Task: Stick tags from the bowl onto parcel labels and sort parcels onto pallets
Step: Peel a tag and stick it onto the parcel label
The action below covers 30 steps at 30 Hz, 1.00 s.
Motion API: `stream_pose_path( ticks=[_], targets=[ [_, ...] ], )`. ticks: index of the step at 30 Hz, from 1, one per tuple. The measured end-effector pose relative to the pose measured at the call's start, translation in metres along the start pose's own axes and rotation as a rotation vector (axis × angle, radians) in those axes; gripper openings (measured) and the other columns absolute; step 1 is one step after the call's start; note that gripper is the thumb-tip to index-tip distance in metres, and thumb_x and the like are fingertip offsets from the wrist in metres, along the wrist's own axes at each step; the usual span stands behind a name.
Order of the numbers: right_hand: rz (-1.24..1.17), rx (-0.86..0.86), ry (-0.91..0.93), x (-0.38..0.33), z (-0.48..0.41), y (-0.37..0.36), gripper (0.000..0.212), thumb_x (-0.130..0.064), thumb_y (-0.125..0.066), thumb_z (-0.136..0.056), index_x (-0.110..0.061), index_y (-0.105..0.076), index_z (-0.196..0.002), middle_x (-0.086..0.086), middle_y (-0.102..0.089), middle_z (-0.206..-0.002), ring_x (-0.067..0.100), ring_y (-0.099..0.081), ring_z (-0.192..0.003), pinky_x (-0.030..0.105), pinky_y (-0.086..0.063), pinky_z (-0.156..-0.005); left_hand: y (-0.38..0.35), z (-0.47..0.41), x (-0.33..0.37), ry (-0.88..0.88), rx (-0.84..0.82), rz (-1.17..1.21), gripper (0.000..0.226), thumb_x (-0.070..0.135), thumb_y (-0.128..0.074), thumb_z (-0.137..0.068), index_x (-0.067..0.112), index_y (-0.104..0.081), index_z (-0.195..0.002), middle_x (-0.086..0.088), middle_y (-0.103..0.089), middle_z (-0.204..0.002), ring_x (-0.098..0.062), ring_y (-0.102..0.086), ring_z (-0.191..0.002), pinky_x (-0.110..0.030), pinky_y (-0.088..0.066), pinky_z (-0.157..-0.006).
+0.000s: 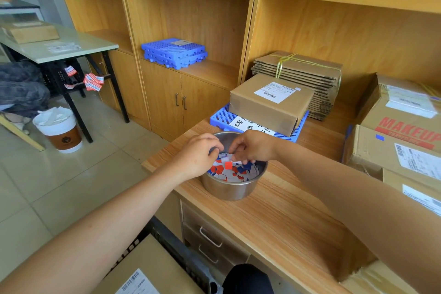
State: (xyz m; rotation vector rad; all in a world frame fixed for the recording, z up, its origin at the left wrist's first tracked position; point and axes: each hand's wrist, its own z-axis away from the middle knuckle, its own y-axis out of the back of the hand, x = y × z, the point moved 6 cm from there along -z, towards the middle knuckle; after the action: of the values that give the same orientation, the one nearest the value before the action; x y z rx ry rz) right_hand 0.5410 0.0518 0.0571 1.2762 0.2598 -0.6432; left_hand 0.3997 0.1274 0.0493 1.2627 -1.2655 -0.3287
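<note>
Tags (235, 170) fill the steel bowl (229, 188) near the tabletop's left edge; both hands' fingers (216, 150) pinch one small tag over it, so peel slowly, keeping its adhesive side clear.

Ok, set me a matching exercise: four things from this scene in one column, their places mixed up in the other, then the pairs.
Things:
1. metal bowl of tags
2. labelled parcel
3. paper cup
4. spare blue pallets

Places:
A. on the floor by the table leg
B. stacked on the cabinet shelf
C. on the wooden counter, under both hands
D. on the blue pallet on the counter

Pairs: 1-C, 2-D, 3-A, 4-B. The left hand and right hand meet over the bowl, pinching at a tag.
</note>
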Motion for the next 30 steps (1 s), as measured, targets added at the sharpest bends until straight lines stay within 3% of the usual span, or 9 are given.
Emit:
stream_pose_path(
  ticks=[4,8,11,15,20,22,24,26,30],
  targets=[
    [-0.01,0.014,-0.03,-0.001,0.004,0.003,0.019,-0.023,-0.072,-0.092,-0.017,-0.069,-0.109,0.006,-0.076,-0.079,0.011,-0.061,-0.057,0.023,-0.053,-0.067,0.001,-0.001,0.0,-0.002,0.037,-0.044,0.025,0.022,-0.051,-0.101,0.023,-0.071,-0.115,0.006,-0.056,-0.135,-0.017,-0.047,-0.126,-0.031,-0.037,-0.106],
    [-0.201,-0.003,-0.055,0.002,0.011,0.003,0.018,-0.001,-0.06,-0.096,-0.009,-0.069,-0.11,0.011,-0.075,-0.084,0.019,-0.073,-0.077,0.027,-0.059,-0.078,0.004,-0.002,0.006,-0.012,0.093,-0.018,0.024,0.021,-0.052,-0.101,0.023,-0.073,-0.114,0.007,-0.058,-0.133,-0.016,-0.047,-0.126,-0.037,-0.038,-0.109],
    [-0.282,0.024,-0.042,0.002,0.022,0.009,0.022,0.006,-0.057,-0.094,-0.007,-0.069,-0.106,0.015,-0.074,-0.087,0.021,-0.074,-0.083,0.032,-0.061,-0.084,0.007,0.0,0.015,-0.038,0.107,-0.008,0.023,0.019,-0.053,-0.1,0.021,-0.074,-0.112,0.005,-0.06,-0.131,-0.014,-0.05,-0.124,-0.034,-0.038,-0.108],
    [-0.349,0.1,-0.013,-0.003,0.049,0.023,0.01,0.001,-0.07,-0.089,-0.005,-0.073,-0.096,0.013,-0.076,-0.087,0.021,-0.075,-0.085,0.023,-0.059,-0.079,0.012,0.007,0.036,-0.085,0.134,0.062,0.024,0.017,-0.052,-0.101,0.018,-0.073,-0.112,0.005,-0.064,-0.122,-0.009,-0.056,-0.113,-0.022,-0.042,-0.095],
    [-0.265,0.309,0.074,-0.01,0.1,0.045,0.009,-0.003,-0.07,-0.088,-0.011,-0.075,-0.089,-0.007,-0.071,-0.069,0.003,-0.06,-0.058,0.015,-0.047,-0.059,0.002,0.007,0.068,0.079,0.051,0.416,0.02,0.028,-0.052,-0.099,0.022,-0.071,-0.098,0.009,-0.074,-0.095,-0.006,-0.067,-0.082,-0.027,-0.053,-0.08],
    [-0.259,0.373,0.088,-0.002,0.124,0.05,0.012,-0.006,-0.069,-0.09,-0.017,-0.074,-0.086,-0.004,-0.07,-0.07,0.007,-0.059,-0.059,0.025,-0.049,-0.059,-0.009,0.01,0.088,0.155,-0.008,0.646,0.018,0.019,-0.054,-0.1,0.011,-0.069,-0.1,0.0,-0.075,-0.09,-0.006,-0.065,-0.067,-0.022,-0.051,-0.066],
    [-0.278,0.428,0.097,0.009,0.153,0.054,0.013,-0.007,-0.07,-0.09,-0.019,-0.074,-0.086,0.005,-0.072,-0.078,0.013,-0.062,-0.066,0.034,-0.052,-0.066,-0.022,0.013,0.115,0.19,-0.107,0.918,0.014,0.01,-0.055,-0.101,0.002,-0.067,-0.103,-0.009,-0.072,-0.088,-0.009,-0.064,-0.066,-0.02,-0.049,-0.06],
    [-0.298,0.471,0.08,0.02,0.176,0.056,0.014,-0.004,-0.069,-0.09,-0.016,-0.076,-0.088,-0.005,-0.072,-0.072,0.006,-0.063,-0.067,0.026,-0.052,-0.07,-0.03,0.016,0.137,0.197,-0.175,1.146,0.009,0.003,-0.059,-0.098,-0.002,-0.065,-0.104,-0.014,-0.068,-0.086,-0.015,-0.065,-0.07,-0.02,-0.052,-0.063],
    [-0.318,0.521,0.02,0.035,0.218,0.062,0.022,-0.001,-0.066,-0.09,-0.019,-0.078,-0.09,-0.009,-0.071,-0.068,0.003,-0.061,-0.065,0.02,-0.05,-0.072,-0.042,0.019,0.177,0.185,-0.237,1.253,0.008,-0.002,-0.065,-0.093,-0.001,-0.065,-0.101,-0.014,-0.067,-0.082,-0.017,-0.066,-0.07,-0.022,-0.056,-0.066]
  ],
)
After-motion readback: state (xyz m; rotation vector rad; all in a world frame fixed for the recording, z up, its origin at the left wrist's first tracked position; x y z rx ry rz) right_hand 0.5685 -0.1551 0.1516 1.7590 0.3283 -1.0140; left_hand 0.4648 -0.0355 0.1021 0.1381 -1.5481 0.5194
